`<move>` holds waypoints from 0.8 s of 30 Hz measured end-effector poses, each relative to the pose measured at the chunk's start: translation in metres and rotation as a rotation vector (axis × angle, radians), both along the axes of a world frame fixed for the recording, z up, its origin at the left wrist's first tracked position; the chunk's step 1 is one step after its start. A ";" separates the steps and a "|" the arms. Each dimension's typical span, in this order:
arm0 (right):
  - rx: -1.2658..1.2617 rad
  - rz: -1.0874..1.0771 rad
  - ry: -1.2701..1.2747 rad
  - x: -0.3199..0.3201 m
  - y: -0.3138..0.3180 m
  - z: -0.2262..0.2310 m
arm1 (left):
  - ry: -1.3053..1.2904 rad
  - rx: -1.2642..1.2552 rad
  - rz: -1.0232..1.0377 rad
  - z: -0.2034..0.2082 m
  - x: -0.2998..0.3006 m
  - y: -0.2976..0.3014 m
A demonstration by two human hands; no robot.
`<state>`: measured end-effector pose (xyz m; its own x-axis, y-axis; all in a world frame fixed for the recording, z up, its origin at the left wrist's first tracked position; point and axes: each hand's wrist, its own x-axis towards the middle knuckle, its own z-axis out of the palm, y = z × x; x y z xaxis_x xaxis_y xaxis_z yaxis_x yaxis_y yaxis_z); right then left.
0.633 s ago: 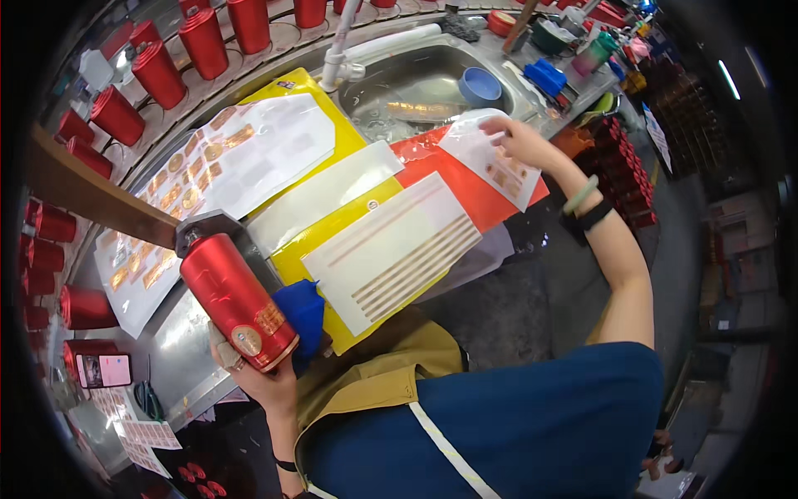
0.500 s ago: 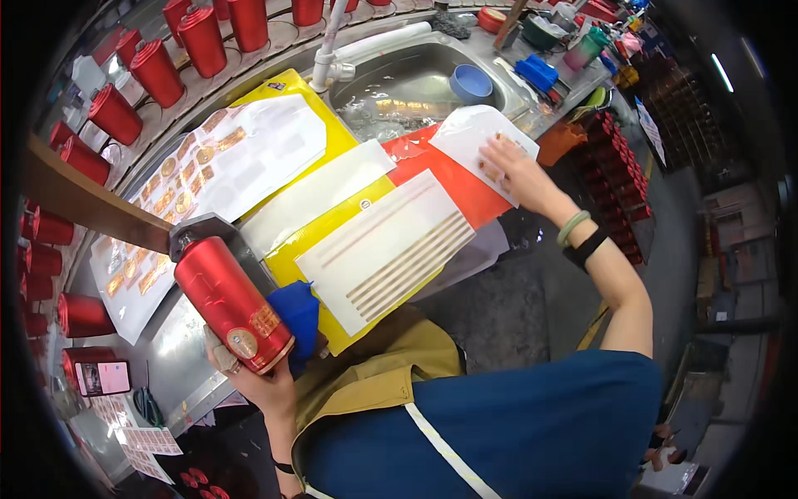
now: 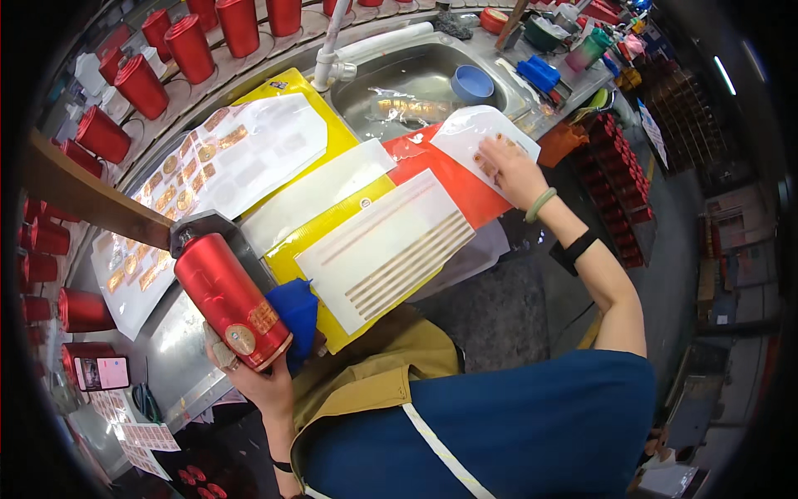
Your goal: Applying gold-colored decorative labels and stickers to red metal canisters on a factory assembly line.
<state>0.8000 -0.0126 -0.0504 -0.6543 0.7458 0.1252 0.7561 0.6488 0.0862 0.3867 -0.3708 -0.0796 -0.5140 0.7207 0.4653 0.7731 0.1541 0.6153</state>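
Your right hand (image 3: pixel 517 176) has come down over the white sticker sheet (image 3: pixel 470 133), its grip impossible to tell; your left hand (image 3: pixel 268 389) clamps the red bottle (image 3: pixel 223 287).

Right grip (image 3: pixel 517 173): moved from the white sheet's far edge down onto its face.
White sheet (image 3: pixel 465 131): partly raised earlier, now spread flat under the right grip.
Green bracelet (image 3: pixel 539 203): slid toward the right grip, farther from the black wristband (image 3: pixel 576 249).
Red bottles (image 3: pixel 189 50): row shifted leftward, beyond the left grip (image 3: pixel 264 386).
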 end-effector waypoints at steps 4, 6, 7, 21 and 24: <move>0.029 -0.144 -0.051 0.032 0.045 -0.014 | 0.002 0.007 0.006 -0.002 -0.001 -0.001; -0.019 -0.202 -0.070 0.040 0.055 -0.016 | -0.025 0.008 0.006 -0.001 -0.001 0.000; -0.067 -0.251 -0.090 0.036 0.059 -0.012 | -0.008 0.005 0.016 -0.002 -0.001 -0.002; -0.465 -0.832 0.168 0.083 0.189 -0.018 | -0.001 0.008 0.006 -0.004 -0.001 0.001; -0.057 -0.809 0.264 0.006 0.175 0.002 | 0.016 -0.011 0.039 -0.002 -0.001 -0.004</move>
